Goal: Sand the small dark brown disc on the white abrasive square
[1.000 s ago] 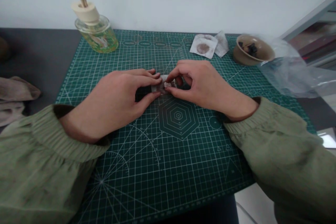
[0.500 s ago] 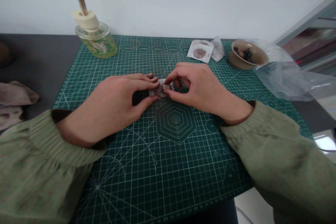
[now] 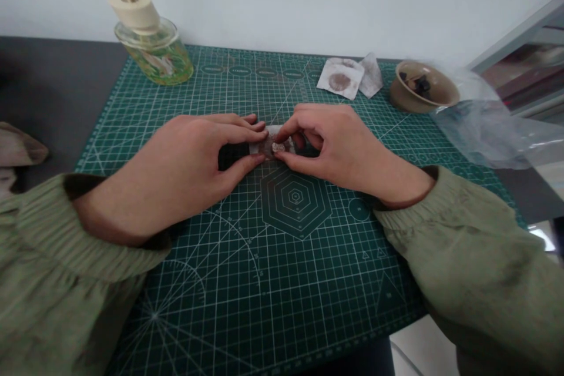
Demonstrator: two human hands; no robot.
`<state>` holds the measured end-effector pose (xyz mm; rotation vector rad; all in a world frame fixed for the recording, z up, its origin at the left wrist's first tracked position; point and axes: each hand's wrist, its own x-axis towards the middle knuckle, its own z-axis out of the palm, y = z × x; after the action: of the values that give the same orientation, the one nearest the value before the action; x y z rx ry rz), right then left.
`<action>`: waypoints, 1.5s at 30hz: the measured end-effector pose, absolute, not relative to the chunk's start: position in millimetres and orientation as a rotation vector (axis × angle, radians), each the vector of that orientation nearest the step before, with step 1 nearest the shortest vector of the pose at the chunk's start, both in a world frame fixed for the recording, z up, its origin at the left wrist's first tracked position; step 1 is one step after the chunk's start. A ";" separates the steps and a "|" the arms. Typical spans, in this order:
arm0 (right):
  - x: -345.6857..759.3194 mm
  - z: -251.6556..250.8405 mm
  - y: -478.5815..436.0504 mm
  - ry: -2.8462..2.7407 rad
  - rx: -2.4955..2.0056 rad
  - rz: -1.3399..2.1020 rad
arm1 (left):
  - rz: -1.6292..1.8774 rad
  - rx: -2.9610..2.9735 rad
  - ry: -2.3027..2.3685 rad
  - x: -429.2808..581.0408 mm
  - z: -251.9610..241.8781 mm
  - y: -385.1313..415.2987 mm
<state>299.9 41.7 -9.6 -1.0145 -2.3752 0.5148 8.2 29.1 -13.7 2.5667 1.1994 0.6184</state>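
Left hand (image 3: 171,176) and right hand (image 3: 339,147) both low over the middle of a green cutting mat (image 3: 282,264), fingers curled inward, each closed in a narrow pinch. Between the two pinches, one small pale packet (image 3: 269,145), lying crosswise and gripped by both thumbs and fingertips, with a crumpled brownish centre showing. Its exact material too small to tell, and no telling whether it touches the mat. Just left of the packet, under the left hand, a dark patch (image 3: 231,157), either an object or a shadow.

Beyond the hands, near the far edge of the mat, a square of white paper (image 3: 340,77) with a round brown stain, a crumpled white scrap (image 3: 371,75) touching it. Further right, a brown ceramic bowl (image 3: 423,87) with dark bits inside, and a clear plastic bag (image 3: 480,129) overlapping its rim and spreading past the mat's right edge. At the far left corner of the mat, a glass diffuser bottle (image 3: 154,53) with a pale stopper and a wooden stick. Olive green sleeves (image 3: 476,241) gathered at both wrists. Under the mat, a dark grey worktop (image 3: 53,88), with a beige cloth (image 3: 17,150) at the left edge of the view.
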 end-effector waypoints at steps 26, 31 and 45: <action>291.2 -8.1 44.1 -2.385 -1.076 0.520 | 0.606 2.512 1.249 10.1 -11.7 26.9; 302.9 -5.7 42.2 -2.387 -1.064 0.567 | 0.592 2.494 1.218 10.5 -9.1 27.2; 302.7 -8.3 45.7 -2.370 -1.061 0.558 | 0.609 2.526 1.214 9.2 -11.3 28.0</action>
<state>302.7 45.7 -8.3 -1.0614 -2.3704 0.5584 9.2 28.0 -11.3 2.5263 1.2139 0.6087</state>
